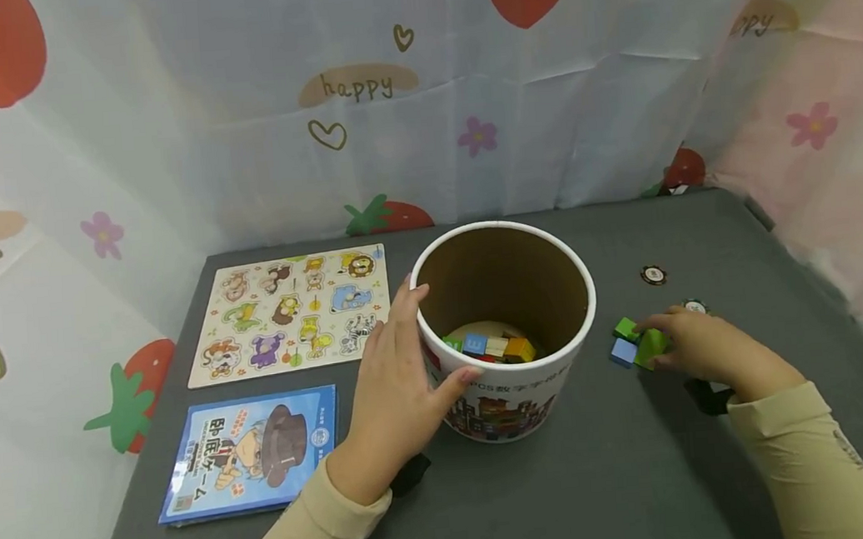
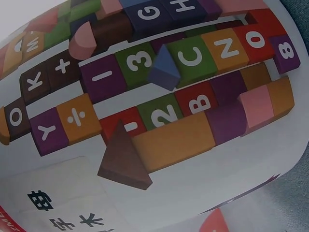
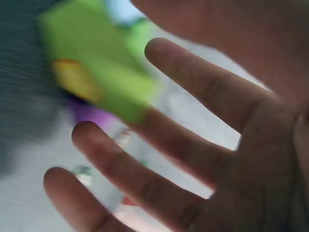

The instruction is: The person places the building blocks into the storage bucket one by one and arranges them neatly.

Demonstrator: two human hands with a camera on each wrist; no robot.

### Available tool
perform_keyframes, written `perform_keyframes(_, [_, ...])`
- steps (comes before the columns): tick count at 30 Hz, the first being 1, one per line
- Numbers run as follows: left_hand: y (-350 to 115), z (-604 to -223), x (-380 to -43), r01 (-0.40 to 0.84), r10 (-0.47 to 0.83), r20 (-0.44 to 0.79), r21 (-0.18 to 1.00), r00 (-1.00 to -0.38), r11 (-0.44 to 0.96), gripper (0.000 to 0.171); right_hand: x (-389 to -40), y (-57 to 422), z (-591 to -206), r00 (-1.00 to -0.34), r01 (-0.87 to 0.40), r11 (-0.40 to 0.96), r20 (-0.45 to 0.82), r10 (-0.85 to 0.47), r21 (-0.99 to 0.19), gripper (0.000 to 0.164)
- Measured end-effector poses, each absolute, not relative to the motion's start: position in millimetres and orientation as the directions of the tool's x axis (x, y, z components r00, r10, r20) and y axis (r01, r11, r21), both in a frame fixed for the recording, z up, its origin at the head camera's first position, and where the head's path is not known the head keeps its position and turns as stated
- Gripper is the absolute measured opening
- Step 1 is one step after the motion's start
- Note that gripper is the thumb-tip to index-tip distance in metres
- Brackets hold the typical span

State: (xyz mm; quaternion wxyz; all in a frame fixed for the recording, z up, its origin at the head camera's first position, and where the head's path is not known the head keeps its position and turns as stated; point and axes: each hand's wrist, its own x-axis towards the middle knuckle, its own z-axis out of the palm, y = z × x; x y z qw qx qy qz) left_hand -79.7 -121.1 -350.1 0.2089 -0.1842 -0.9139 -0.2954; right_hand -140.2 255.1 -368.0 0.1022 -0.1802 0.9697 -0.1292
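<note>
A white, round bucket (image 1: 512,402) with printed letter blocks on its side stands at the middle of the table. My left hand (image 1: 402,380) grips it at the left, a fingertip hooked over the rim and the thumb at the front edge. Inside lie several coloured blocks (image 1: 495,346). To the right, my right hand (image 1: 704,351) is at a green block (image 1: 652,348), its fingers spread and extended in the right wrist view. A blue block (image 1: 623,352) and a smaller green block (image 1: 626,328) lie beside it. The left wrist view shows the bucket's printed wall (image 2: 174,193).
An animal puzzle board (image 1: 295,312) lies at the back left, with a blue cartoon-covered box (image 1: 256,449) in front of it. Two round chips, one dark-edged chip (image 1: 653,275) and another chip (image 1: 695,306), lie right of the bucket. A printed curtain (image 1: 423,153) hangs behind the table.
</note>
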Motion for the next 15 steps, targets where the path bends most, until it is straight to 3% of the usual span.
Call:
perform_keyframes(3, [-121,-351,-80,0.467,0.218,0.496,0.459,-0.841,0.756,0.096,-137,259,-387,-0.925,-0.291,0.908,-0.153,-0.348,-0.301,0.050])
perform_keyframes(8, [-122,-352,-80,0.466,0.215,0.502,0.451,-0.838,0.761,0.096,-134,255,-401,-0.957,-0.252,0.910,-0.056,-0.285,-0.330,0.033])
perform_keyframes(15, [-121,-351,-80,0.465,0.217,0.499,0.451,-0.839,0.762,0.095,-123,249,-371,-0.962,-0.271,0.903,0.077,-0.260,-0.334,0.023])
